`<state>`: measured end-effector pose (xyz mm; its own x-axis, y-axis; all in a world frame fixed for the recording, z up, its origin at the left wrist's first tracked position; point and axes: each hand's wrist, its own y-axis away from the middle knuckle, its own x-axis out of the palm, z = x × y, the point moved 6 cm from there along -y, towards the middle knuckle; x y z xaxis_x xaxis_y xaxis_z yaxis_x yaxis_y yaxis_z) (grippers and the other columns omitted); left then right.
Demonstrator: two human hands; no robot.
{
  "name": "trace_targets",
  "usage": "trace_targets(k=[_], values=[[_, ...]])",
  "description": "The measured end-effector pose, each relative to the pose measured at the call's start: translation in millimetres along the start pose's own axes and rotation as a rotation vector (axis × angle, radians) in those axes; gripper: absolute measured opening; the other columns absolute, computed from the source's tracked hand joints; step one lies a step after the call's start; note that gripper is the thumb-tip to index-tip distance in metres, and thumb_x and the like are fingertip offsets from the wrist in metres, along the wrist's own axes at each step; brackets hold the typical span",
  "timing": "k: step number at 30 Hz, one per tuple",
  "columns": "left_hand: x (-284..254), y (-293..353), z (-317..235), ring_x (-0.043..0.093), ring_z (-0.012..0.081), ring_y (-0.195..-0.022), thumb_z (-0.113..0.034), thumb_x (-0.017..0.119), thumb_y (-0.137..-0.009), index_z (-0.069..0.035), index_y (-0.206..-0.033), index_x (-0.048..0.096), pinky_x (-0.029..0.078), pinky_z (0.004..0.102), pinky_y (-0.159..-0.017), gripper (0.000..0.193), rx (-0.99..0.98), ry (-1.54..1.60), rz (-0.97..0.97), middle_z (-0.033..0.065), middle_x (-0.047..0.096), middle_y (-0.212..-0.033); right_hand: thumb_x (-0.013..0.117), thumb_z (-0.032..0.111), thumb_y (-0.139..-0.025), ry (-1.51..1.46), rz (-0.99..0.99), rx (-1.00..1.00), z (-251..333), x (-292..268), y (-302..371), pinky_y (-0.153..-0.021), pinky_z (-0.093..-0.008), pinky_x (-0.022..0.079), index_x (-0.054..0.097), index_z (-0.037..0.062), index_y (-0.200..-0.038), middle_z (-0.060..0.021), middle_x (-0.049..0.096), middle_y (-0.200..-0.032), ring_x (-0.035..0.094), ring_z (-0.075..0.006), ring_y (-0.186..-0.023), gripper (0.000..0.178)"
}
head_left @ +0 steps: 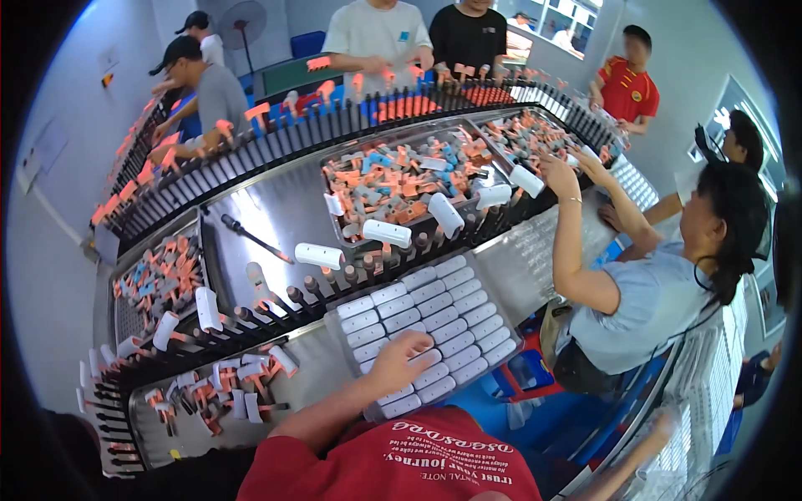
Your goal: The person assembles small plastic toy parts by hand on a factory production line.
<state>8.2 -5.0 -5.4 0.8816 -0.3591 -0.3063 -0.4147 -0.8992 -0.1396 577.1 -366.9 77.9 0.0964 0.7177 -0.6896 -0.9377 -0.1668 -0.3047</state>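
My left hand (399, 365) is over a clear plastic tray (341, 319) packed with rows of white oblong plastic covers (455, 330). Its thumb and fingers are curled at one cover near the tray's middle. Far off to the lower right is my right hand (662, 424), blurred beside stacked clear trays (710, 367); its fingers cannot be made out. Along the rack beyond the tray, several white covers (387, 233) sit on upright black pegs (351, 274).
Bins of orange, grey and blue parts (401, 179) stand on the metal worktop (276, 188). Loose orange-and-white pieces (221, 388) lie at the near left. A co-worker (652, 267) reaches over the line at right; others stand behind the far rack (276, 138).
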Motion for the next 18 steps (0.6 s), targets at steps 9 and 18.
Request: trace_targets(k=[9, 18], values=[[25, 28, -74, 0.056, 0.0286, -0.098, -0.017, 0.054, -0.076, 0.001, -0.121, 0.044, 0.049, 0.0364, -0.073, 0.049, 0.572, -0.808, 0.036, 0.0179, 0.047, -0.121, 0.074, 0.012, -0.069, -0.344, 1.656, -1.274, 340, 227, 376, -0.098, -0.0346, 0.037, 0.027, 0.0027, -0.137, -0.0213, 0.05, -0.123, 0.047, -0.028, -0.117, 0.083], [-133, 97, -25, 0.06, 0.0353, -0.081, -0.009, 0.06, -0.072, -0.006, -0.103, 0.057, 0.049, 0.0403, -0.072, 0.031, -0.151, -0.395, -0.476, 0.0167, 0.061, -0.089, 0.07, 0.021, -0.073, -0.267, 1.232, -1.311, 380, 326, 380, -0.087, -0.0378, 0.044, 0.055, 0.0029, -0.111, -0.0156, 0.058, -0.11, 0.055, -0.0282, -0.103, 0.045]])
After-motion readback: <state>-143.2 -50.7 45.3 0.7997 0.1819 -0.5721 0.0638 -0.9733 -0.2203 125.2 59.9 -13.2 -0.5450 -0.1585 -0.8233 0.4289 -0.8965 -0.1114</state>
